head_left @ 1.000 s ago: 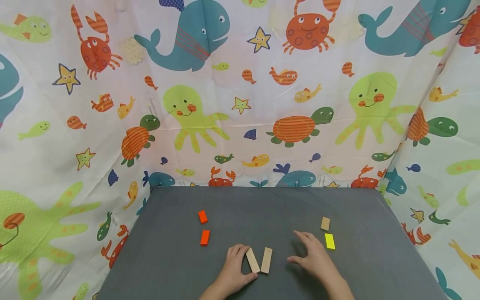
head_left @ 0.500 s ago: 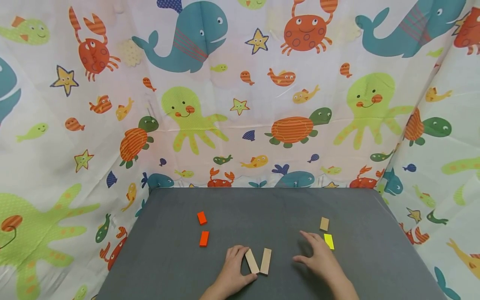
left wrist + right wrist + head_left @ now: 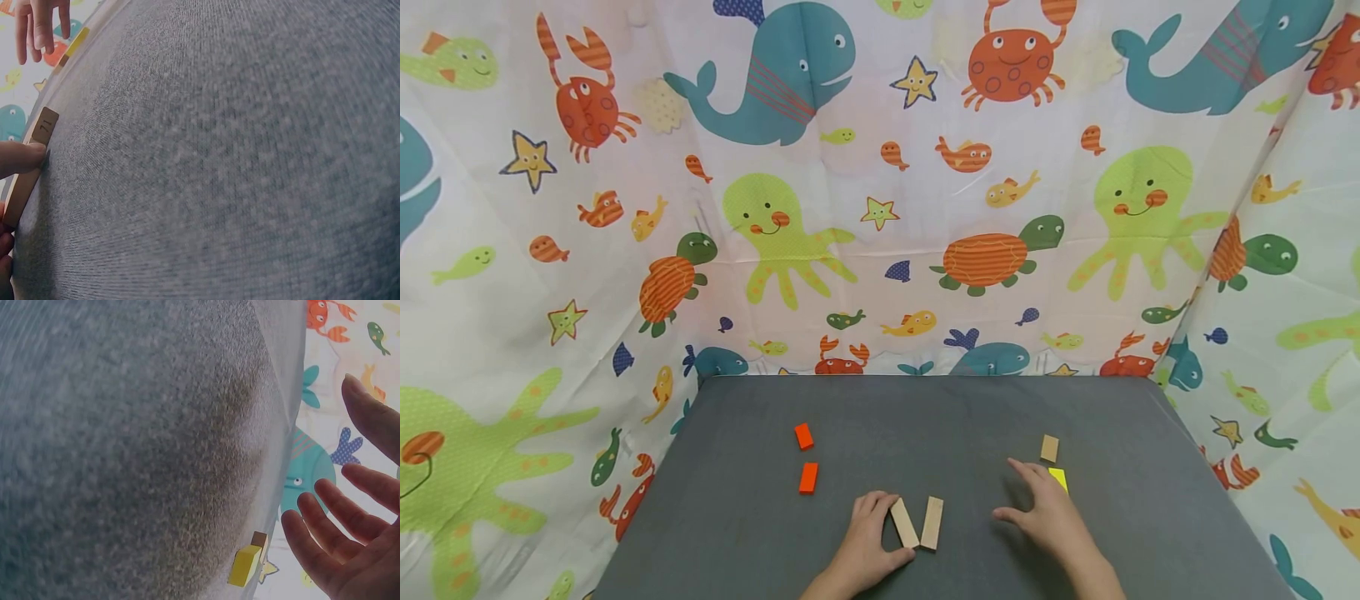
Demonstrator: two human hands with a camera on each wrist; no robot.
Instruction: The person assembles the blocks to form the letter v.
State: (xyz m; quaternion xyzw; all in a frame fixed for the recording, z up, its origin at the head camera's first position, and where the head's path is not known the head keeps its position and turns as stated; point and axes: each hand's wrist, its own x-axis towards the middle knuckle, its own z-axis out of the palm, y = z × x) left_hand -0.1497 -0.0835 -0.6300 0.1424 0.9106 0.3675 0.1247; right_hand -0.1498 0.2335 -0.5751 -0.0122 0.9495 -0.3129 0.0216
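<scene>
Two plain wooden blocks lie close together on the grey table in the head view, nearly meeting at their near ends. My left hand (image 3: 867,540) pinches the left wooden block (image 3: 904,523) lengthwise, fingers at its far end and thumb at its near end. The left wrist view shows the thumb against this wooden block (image 3: 24,192), which bears printed digits. Just right of it lies the other wooden block (image 3: 932,523), untouched. My right hand (image 3: 1051,515) hovers over the table with spread fingers, holding nothing. Partly hidden behind it is a yellow block (image 3: 1059,477).
Two orange-red blocks, one nearer (image 3: 808,478) and one farther (image 3: 804,437), lie on the left of the grey table (image 3: 730,517). A short wooden block (image 3: 1049,448) sits behind the yellow one. A sea-animal curtain (image 3: 880,275) hangs behind the table and along its sides.
My right hand has moved to the right, away from the wooden blocks, and now covers part of the yellow block. The left hand keeps its hold and place.
</scene>
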